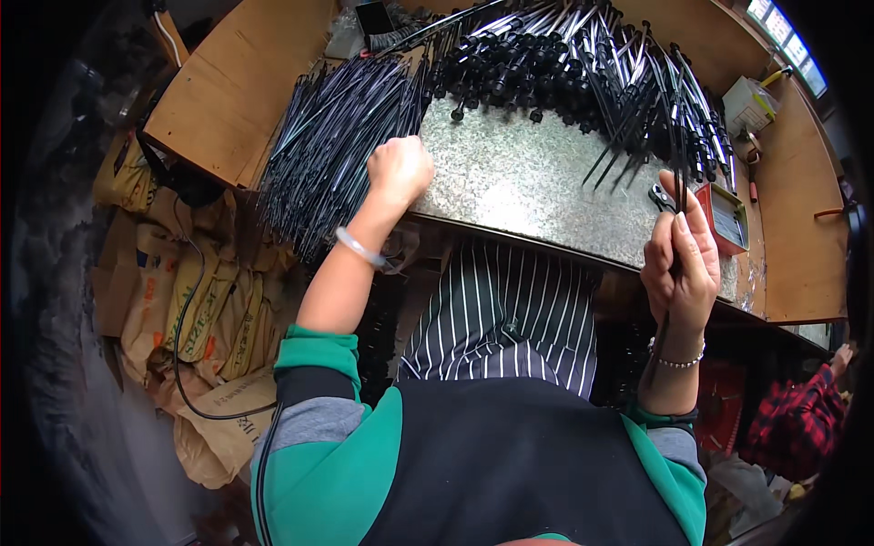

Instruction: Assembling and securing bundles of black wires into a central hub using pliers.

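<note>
My right hand (687,259) is raised over the table's right front edge. Its fingers are closed round a few thin black rods (679,168), which stand nearly upright and run down past the wrist. My left hand (401,170) is a fist at the right side of a large heap of thin dark rods (341,136). What its fingers hold, if anything, is hidden. Across the back lies a pile of silver and black rods with black knobbed ends (528,73). The speckled grey tabletop (510,182) shows between my hands.
Beside my right hand are a red-rimmed box (726,218) and a small metal tool (661,196). A white carton (749,107) stands farther back. Wooden side boards (241,86) flank the table. Brown sacks (205,309) lie at left; a person's checked sleeve (801,414) shows at lower right.
</note>
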A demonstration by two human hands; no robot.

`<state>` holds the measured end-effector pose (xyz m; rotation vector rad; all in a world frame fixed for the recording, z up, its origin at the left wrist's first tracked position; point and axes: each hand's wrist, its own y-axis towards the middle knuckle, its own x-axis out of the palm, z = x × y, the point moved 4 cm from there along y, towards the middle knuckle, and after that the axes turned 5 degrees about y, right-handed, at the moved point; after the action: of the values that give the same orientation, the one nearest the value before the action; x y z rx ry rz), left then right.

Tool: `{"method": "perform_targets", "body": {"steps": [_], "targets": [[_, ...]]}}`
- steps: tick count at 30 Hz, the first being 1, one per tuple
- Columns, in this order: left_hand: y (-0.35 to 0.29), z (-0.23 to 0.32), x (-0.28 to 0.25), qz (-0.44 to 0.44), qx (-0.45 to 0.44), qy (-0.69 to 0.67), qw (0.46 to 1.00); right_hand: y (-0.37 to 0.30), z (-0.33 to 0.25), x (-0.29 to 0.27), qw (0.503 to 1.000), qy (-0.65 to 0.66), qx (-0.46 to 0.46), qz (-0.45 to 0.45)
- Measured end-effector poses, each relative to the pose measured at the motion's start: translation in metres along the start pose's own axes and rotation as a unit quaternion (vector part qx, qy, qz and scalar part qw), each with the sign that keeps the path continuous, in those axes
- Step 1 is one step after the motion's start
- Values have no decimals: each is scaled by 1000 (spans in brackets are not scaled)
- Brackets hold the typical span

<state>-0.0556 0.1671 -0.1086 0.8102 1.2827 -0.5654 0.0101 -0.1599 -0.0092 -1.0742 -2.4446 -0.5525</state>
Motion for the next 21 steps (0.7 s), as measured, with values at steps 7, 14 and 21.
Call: {"method": "perform_targets", "body": {"steps": [7,14,21], "targets": [[-111,77,-33,7,-10,-789,614,5,31,3,995,-91,-43,-24],[-175,154,-35,-154,164,-746,626,7,51,29,995,-84,-39,31],[-44,37,-45,111,12,-97,989,8,21,13,996,-85,-33,-1]]}}
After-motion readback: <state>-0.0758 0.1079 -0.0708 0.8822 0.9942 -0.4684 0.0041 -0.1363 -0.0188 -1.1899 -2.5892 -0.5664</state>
